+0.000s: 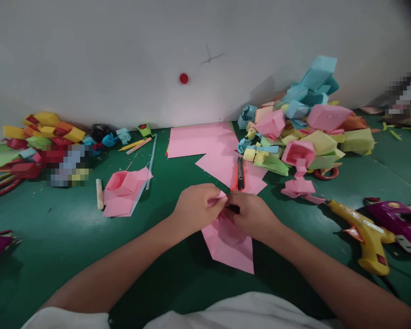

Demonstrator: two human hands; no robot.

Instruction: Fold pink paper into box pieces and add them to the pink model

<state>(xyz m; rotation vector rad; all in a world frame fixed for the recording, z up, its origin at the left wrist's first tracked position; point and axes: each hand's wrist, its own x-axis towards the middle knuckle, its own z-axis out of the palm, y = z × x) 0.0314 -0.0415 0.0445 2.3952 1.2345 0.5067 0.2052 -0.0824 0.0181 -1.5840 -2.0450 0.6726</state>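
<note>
My left hand [198, 205] and my right hand [251, 212] meet over the green table, fingertips pinched together. Between them is a small piece of pink paper [221, 196], its edge showing at my left thumb. Below the hands lies a larger pink paper sheet [229, 251], partly covered by them; whether it joins the pinched piece I cannot tell. Just beyond my fingers a box cutter [240, 173] with a black and orange body rests on pink sheets [208, 141]. To the left, a folded pink paper shape [123, 183] sits on more pink paper.
A heap of folded coloured paper pieces [304, 128] stands back right, another [48, 130] back left. A yellow glue gun [363, 233] and a purple tool [397, 219] lie right. Pencils [137, 145] and a glue stick [99, 194] lie left. A white wall [123, 59] closes off the back.
</note>
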